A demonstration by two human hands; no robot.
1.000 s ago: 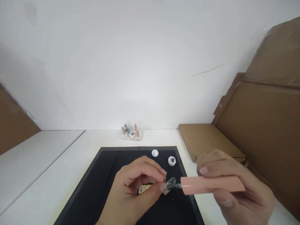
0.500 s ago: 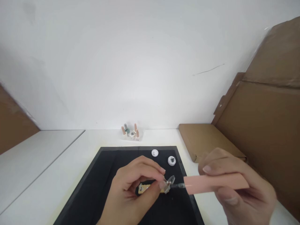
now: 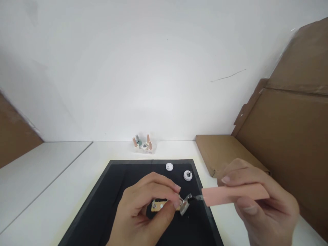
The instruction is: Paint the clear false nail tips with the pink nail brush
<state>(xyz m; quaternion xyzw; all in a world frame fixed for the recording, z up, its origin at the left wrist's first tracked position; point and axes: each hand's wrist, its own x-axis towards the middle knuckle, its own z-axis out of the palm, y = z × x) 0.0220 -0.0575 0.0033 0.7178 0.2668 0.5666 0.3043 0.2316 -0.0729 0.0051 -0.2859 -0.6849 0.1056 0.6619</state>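
So I'm working at a white counter here, with a black mat lying on it and a white wall rising behind, a thin dark line running across its right side. Cardboard is standing along the right, more is showing at far left, and a flat box is lying just beside the mat. Near the wall, a clear tray is holding a few bottles; any print there is too small to read. Two white dishes are sitting toward the mat's far right corner.

My left hand is pinching a clear piece above the mat, with a tan strip showing behind the fingers. My right hand is curling around a pink brush, its tip pointing at the piece; can't tell if they're touching.
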